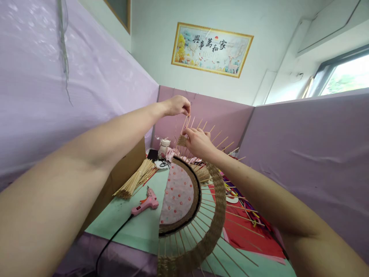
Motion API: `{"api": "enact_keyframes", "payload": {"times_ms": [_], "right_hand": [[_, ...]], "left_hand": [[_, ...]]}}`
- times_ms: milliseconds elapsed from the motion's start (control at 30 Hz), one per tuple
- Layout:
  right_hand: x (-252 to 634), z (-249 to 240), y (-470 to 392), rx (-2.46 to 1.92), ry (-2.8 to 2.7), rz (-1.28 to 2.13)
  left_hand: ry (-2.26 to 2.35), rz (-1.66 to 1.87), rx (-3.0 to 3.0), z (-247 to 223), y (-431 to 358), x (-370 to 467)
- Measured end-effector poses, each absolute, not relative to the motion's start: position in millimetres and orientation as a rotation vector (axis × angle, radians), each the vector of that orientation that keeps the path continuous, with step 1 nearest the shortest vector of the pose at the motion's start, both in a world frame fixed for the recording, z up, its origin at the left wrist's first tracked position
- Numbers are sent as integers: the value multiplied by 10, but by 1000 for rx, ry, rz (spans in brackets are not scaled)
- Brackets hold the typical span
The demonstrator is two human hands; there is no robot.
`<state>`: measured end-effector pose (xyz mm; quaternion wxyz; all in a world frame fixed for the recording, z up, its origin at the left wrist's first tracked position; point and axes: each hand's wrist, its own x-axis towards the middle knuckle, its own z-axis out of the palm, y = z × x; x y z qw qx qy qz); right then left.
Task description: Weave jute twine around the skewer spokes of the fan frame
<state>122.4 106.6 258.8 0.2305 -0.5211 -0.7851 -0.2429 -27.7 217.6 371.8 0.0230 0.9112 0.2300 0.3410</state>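
Note:
A half-round woven piece (pixel 220 200) stands upright in front of me, with thin wooden sticks radiating through a brown twine band. Its inner half-circle is pale cloth (pixel 178 192) with red dots, edged in brown and black. My right hand (pixel 198 142) is closed around sticks at the upper end of the woven band. Just above and to the left, my left hand (pixel 178 105) pinches at the stick tips, and a thin pale strand appears to run from its fingers. Its fingertips are small in view. Part of the band is hidden behind my right hand and forearm.
A pink glue gun (pixel 146 203) with a black cable lies on the green table (pixel 127 227). Behind it are a bundle of sticks (pixel 138 177), cardboard (pixel 123 173) and a white-lidded jar (pixel 164 148). Red sheets (pixel 245 231) and coloured strips lie right. Lilac partitions surround the table.

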Motion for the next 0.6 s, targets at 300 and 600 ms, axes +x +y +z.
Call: {"api": "enact_keyframes", "payload": {"times_ms": [300, 600], "right_hand": [[1175, 2623, 1013, -1420, -2165, -681], [1173, 2631, 976, -1380, -2142, -689]], "left_hand": [[753, 1229, 2475, 3591, 2455, -248], [819, 1010, 2131, 2908, 2496, -117]]}}
